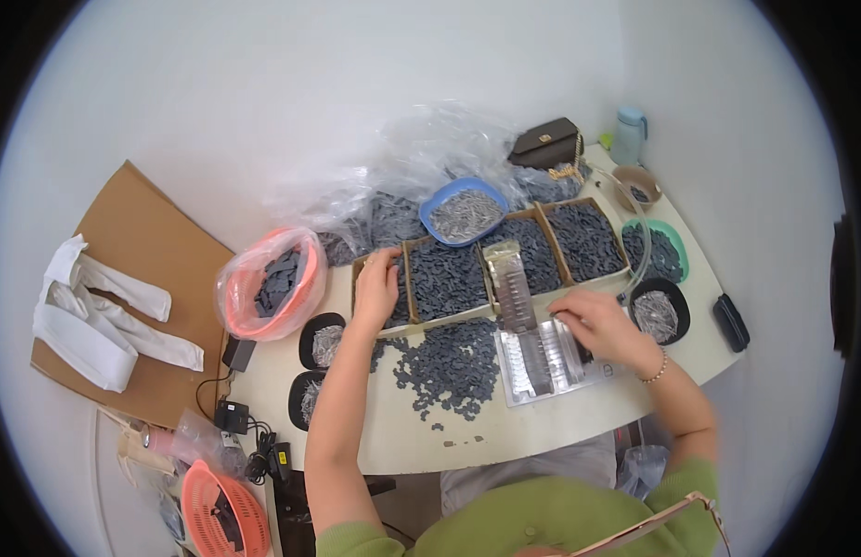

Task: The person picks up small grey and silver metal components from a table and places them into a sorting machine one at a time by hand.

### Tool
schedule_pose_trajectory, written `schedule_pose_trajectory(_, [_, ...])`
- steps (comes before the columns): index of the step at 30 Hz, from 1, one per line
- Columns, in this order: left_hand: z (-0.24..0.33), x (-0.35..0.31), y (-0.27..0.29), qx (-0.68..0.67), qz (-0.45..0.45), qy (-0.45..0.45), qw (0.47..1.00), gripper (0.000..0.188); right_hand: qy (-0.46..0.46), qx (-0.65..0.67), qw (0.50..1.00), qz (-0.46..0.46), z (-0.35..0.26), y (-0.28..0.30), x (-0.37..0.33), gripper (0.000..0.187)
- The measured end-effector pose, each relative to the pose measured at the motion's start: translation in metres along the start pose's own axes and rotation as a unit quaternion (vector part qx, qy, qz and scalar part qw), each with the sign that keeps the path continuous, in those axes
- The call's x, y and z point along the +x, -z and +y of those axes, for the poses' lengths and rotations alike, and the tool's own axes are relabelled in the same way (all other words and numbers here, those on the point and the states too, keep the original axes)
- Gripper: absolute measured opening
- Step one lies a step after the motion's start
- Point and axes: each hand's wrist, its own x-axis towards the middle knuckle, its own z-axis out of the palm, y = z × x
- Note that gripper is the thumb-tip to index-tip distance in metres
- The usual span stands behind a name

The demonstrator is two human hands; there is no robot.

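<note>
My left hand [377, 286] is at the leftmost compartment of a long cardboard box [493, 307], its bent fingers close to the small dark grey plastic pieces inside. What its fingertips hold, if anything, is hidden. Over a clear-silver ribbed tray [514, 376] hovers my right hand [593, 320], thumb and fingers curled together; nothing between them can be made out. A strip-shaped holder [511, 288] with a row of slots leans from the box onto the tray. Loose dark grey pieces [449, 367] lie heaped on the table between my arms.
A blue bowl [428, 206] of metal pins rests on the box's back edge. Black bowls [686, 320] of pins stand at both sides. A bagged pink basket [314, 295] is left, a green bowl [684, 251] right. A clear hose [647, 246] curves behind my right hand.
</note>
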Motion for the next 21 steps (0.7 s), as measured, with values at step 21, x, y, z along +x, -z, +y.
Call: schedule_pose_trajectory(21, [0.147, -0.127, -0.020, -0.117, -0.259, -0.121, 0.951, 0.014, 0.208, -0.124, 0.967, -0.077, -0.011, -0.070, -0.047, 0.020])
